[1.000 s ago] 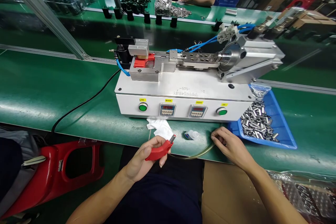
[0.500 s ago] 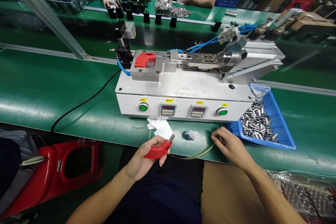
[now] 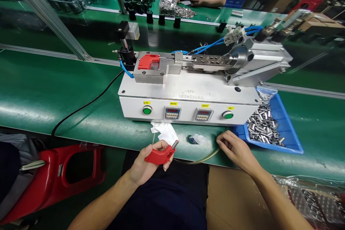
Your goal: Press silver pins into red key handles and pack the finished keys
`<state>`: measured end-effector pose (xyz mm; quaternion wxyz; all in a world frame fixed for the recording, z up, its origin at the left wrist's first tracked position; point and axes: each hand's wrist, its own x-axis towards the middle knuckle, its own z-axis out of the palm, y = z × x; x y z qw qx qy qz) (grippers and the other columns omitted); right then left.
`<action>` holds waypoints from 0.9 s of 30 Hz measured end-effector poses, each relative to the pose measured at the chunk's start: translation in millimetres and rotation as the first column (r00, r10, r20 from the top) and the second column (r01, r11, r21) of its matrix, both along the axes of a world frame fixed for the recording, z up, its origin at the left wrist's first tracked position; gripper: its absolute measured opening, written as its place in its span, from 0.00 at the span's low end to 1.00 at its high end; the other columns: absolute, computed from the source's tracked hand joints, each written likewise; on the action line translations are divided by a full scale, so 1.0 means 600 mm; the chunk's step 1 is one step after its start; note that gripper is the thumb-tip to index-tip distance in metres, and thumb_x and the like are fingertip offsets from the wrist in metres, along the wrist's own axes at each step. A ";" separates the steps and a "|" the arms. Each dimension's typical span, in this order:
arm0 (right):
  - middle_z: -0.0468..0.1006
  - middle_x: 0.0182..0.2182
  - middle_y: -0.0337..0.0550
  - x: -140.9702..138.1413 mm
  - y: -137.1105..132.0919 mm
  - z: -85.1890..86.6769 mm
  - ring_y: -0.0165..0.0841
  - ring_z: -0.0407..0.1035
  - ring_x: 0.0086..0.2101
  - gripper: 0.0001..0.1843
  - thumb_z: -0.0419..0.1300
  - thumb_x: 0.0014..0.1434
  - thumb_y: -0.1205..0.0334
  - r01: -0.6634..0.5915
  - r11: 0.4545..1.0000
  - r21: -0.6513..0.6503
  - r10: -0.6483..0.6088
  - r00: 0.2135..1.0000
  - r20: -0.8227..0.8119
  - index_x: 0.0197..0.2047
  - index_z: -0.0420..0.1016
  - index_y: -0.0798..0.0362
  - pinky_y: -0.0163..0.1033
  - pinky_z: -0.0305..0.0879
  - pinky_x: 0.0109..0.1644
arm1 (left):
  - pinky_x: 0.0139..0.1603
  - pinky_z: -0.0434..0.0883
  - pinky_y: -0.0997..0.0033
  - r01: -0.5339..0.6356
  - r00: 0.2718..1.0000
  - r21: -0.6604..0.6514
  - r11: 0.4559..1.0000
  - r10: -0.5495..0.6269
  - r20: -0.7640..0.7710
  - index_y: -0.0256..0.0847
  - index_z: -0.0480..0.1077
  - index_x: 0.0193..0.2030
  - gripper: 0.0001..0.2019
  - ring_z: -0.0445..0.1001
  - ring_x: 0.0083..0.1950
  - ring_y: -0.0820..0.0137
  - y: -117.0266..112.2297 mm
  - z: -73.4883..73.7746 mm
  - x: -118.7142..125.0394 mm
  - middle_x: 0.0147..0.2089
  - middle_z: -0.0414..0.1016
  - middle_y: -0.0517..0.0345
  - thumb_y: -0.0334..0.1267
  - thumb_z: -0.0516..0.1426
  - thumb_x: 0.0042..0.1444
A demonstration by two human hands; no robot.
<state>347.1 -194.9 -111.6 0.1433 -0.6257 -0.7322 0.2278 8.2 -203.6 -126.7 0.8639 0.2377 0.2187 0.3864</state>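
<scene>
My left hand [image 3: 147, 161] is closed around a red plastic part [image 3: 159, 156] with a metal pin at its tip, held over the near edge of the green belt. My right hand [image 3: 234, 149] rests at the belt edge with fingers curled on a clear hose [image 3: 199, 159]. Ahead stands a white press machine [image 3: 188, 99] with two green buttons and two counters. Another red part [image 3: 148, 61] sits in its metal fixture, with the clamp block [image 3: 128, 30] raised above it.
A blue tray [image 3: 280, 122] of several metal pins lies right of the machine. A white cloth [image 3: 165, 131] and a small bottle [image 3: 196, 138] lie in front of it. A red stool [image 3: 61, 176] is at lower left. Other people work at the far belt.
The clamp block swung up off the red part in the fixture. My left hand shifted the held red part slightly left. Hands on the far belt moved away.
</scene>
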 end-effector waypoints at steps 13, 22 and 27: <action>0.72 0.33 0.44 -0.001 0.000 -0.001 0.36 0.67 0.28 0.16 0.49 0.70 0.50 0.011 1.000 -0.006 -0.011 1.000 -0.008 0.34 0.70 0.47 0.43 0.68 0.33 | 0.37 0.65 0.69 0.034 0.997 0.021 0.999 -0.035 0.062 0.36 0.73 0.39 0.28 0.68 0.31 0.69 0.000 -0.001 -0.002 0.36 0.74 0.51 0.65 0.63 0.58; 0.73 0.33 0.44 0.002 0.001 -0.003 0.36 0.68 0.29 0.17 0.49 0.70 0.47 0.008 1.000 -0.012 -0.008 1.000 -0.002 0.35 0.70 0.46 0.42 0.68 0.33 | 0.35 0.68 0.71 0.023 0.991 0.063 0.998 -0.031 0.129 0.36 0.76 0.46 0.26 0.70 0.31 0.72 0.007 0.012 0.014 0.45 0.76 0.48 0.61 0.63 0.62; 0.73 0.33 0.44 0.001 0.000 -0.002 0.36 0.68 0.29 0.15 0.49 0.69 0.51 0.007 1.000 -0.014 -0.007 1.000 0.008 0.35 0.70 0.47 0.43 0.68 0.34 | 0.36 0.69 0.71 0.044 0.986 0.006 0.999 -0.045 0.161 0.35 0.77 0.47 0.26 0.72 0.30 0.72 0.007 0.015 0.015 0.44 0.78 0.47 0.61 0.60 0.65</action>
